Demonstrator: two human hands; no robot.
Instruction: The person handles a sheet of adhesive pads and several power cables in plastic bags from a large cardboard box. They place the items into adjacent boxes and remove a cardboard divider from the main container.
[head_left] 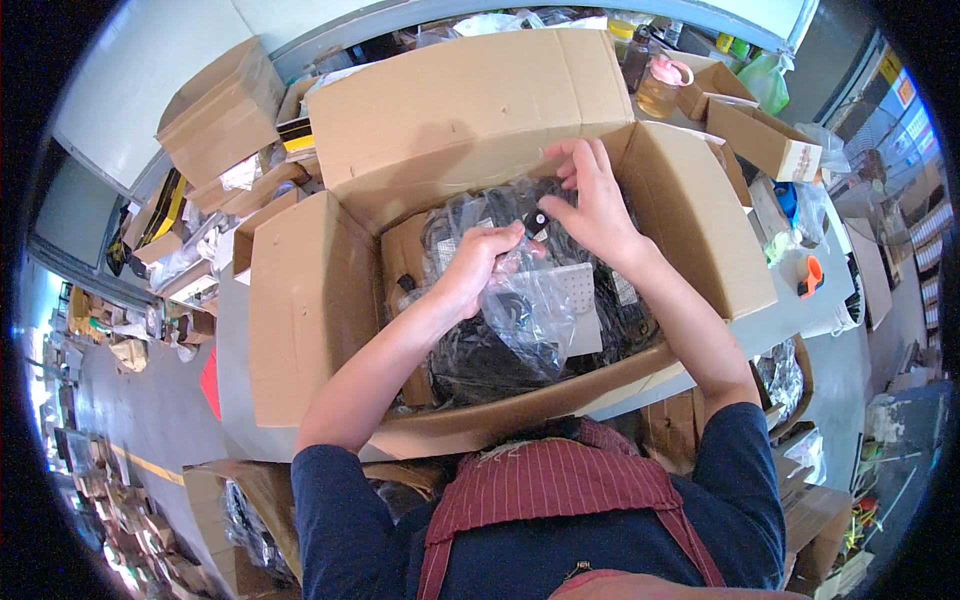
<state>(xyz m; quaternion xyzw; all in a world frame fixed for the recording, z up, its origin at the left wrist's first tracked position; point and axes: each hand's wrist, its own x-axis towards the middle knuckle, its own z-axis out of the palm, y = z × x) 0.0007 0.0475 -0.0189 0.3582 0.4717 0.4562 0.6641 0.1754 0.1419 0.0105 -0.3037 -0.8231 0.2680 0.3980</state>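
Pinching clear bag in left hand, over open carton; right hand loosely spread beside small black piece. Carton already holds plenty of bagged black items; held bag's not laid down yet. Can't tell if sealed.

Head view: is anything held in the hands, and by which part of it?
The left hand grips a clear plastic bag by its upper end. The right hand is open, with nothing visibly held.

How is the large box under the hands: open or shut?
Open: the box has side flaps spread outward, plastic bags visible inside.
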